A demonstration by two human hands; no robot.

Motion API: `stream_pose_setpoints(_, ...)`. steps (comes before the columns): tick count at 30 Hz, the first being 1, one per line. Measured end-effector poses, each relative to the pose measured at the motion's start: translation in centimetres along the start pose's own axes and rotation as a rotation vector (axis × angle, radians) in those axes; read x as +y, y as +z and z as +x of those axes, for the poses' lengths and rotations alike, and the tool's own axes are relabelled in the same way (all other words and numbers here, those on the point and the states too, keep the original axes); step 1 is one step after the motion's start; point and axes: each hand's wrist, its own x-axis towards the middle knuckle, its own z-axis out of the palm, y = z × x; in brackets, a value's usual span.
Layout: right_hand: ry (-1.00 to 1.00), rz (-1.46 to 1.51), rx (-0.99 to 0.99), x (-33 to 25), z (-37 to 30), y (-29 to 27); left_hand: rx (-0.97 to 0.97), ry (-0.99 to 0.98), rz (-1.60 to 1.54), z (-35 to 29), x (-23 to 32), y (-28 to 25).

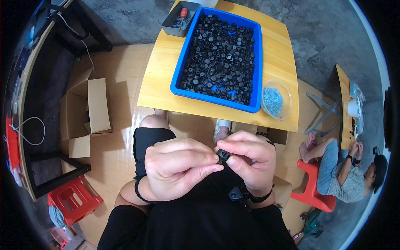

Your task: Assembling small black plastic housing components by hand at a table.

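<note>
Your bare left hand (179, 163) and bare right hand (251, 158) pinch one small black plastic-looking piece (224, 154) between them. One face points up at you; its long way is hard to tell. Past your grip, rightward, one clear round tub (288, 102) holds many thin bluish pins (273, 101). Straight ahead, one blue boxy plastic tray (213, 99) holds heaps of round black caps (221, 58).

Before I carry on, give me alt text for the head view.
The person's left hand and right hand pinch a small black part together. Ahead, a blue tray of small black pieces sits on a yellow wooden table, beside a clear bowl of thin silvery pieces; at right, another person sits on a red seat.
</note>
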Motion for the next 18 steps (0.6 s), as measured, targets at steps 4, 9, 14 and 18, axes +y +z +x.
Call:
stream_pose_setpoints(4,-0.023,-0.028,0.006,-0.23,0.05,0.09,-0.022,0.033,0.0,0.07,-0.13,0.07)
stream_pose_setpoints(9,-0.036,-0.066,-0.023,-0.58,0.07,-0.11,-0.051,0.04,0.039,0.17,-0.06,-0.11)
stream_pose_setpoints(14,0.002,0.029,-0.045,-0.59,-0.19,-0.23,-0.066,-0.075,0.024,0.05,0.01,-0.01)
stream_pose_setpoints(18,-0.023,0.146,-0.133,-0.08,-0.2,-0.34,-0.015,-0.033,0.069,0.53,-0.57,-0.04)
